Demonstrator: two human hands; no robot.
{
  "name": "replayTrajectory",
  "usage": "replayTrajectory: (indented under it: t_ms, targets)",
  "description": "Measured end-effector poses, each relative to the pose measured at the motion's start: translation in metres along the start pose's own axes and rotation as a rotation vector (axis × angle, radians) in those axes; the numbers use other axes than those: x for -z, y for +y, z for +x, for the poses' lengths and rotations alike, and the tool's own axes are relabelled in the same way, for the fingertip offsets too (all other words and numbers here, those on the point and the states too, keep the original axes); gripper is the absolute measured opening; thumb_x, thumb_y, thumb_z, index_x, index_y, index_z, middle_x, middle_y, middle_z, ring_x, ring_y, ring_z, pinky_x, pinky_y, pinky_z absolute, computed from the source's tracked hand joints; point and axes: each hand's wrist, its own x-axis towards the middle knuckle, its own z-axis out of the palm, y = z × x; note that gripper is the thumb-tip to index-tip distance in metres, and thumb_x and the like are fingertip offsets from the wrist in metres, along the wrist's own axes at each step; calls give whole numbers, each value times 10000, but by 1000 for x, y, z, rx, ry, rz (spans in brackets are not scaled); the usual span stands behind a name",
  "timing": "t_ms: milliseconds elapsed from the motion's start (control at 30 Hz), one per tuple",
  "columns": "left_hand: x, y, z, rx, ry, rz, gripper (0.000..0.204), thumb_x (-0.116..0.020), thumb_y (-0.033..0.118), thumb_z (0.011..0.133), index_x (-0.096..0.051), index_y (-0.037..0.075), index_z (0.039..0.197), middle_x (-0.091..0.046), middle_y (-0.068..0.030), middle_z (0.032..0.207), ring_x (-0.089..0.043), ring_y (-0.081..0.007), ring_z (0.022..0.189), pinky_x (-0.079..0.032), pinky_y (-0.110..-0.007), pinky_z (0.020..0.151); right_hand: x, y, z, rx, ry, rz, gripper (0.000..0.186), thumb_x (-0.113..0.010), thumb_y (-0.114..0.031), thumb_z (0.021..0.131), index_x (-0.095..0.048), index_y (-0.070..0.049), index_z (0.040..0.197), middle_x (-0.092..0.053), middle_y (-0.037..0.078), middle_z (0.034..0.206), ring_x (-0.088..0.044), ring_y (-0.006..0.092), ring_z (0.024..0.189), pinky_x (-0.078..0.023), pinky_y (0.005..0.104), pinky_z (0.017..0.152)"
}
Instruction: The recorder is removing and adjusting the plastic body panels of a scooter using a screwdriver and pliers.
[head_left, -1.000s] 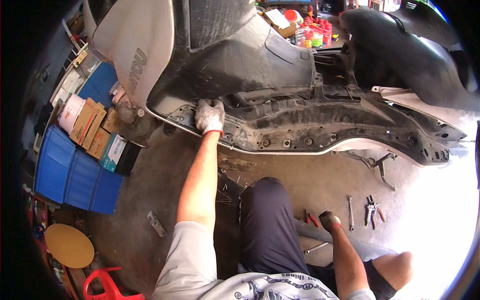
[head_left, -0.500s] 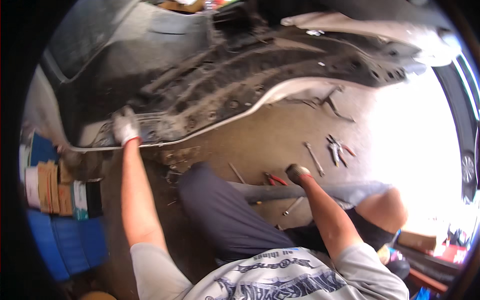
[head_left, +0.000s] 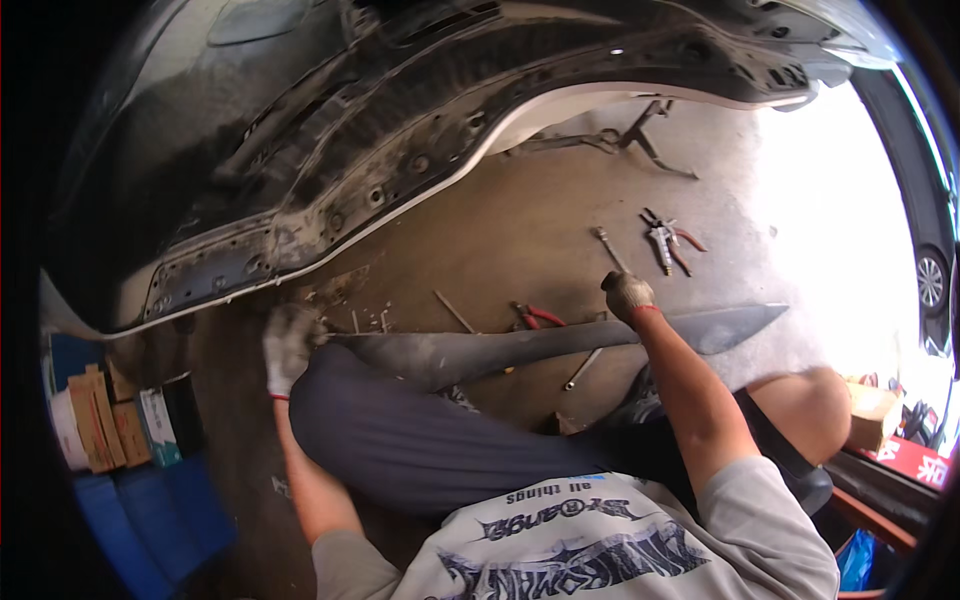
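Note:
My left hand (head_left: pixel 290 348), in a whitish work glove, is low beside my bent knee, at the left end of a long grey trim panel (head_left: pixel 480 352). Its fingers are smeared by motion, so whether they grip the panel does not show. My right hand (head_left: pixel 632 294), in a soiled glove, is closed above the panel's right half. A dark end shows at its fingers, but what it is I cannot make out. Just beyond that hand a wrench (head_left: pixel 612 250) lies on the floor. Red-handled pliers (head_left: pixel 538 316) rest past the panel's middle.
A dirty car bumper (head_left: pixel 385 190) spans the far side. Locking pliers (head_left: pixel 662 245) and other pliers (head_left: pixel 690 240) lie at the right, below a metal bracket (head_left: pixel 645 140). Another wrench (head_left: pixel 583 370) is on the near side. Cardboard boxes (head_left: pixel 95 420) stand left, over blue bins (head_left: pixel 150 520).
My left hand has left the bumper's lower edge and come down beside my knee. My right hand has moved slightly toward the wrench. The view has tilted downward.

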Motion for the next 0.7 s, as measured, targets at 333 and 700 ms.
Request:
replayTrajectory:
  t_ms: [333,700]
  targets:
    - [-25,-111,-93,513,-6,-98,297,-517,267,985,-566,42,1173,-557,13,826,-522,-69,663,-487,-226,625,-55,-100,-38,407,-302,-361,564,-533,-542,873,-515,-175,1302,-624,127,1203,-621,291,1077,-503,406,881]
    - [-25,-102,-118,581,253,-176,309,-469,317,993,-598,41,1042,-552,8,786,-516,-85,622,-458,-254,564,-17,-104,-28,488,-364,-374,595,-565,-565,824,-574,-142,1243,-629,163,1186,-613,296,1093,-487,403,912]
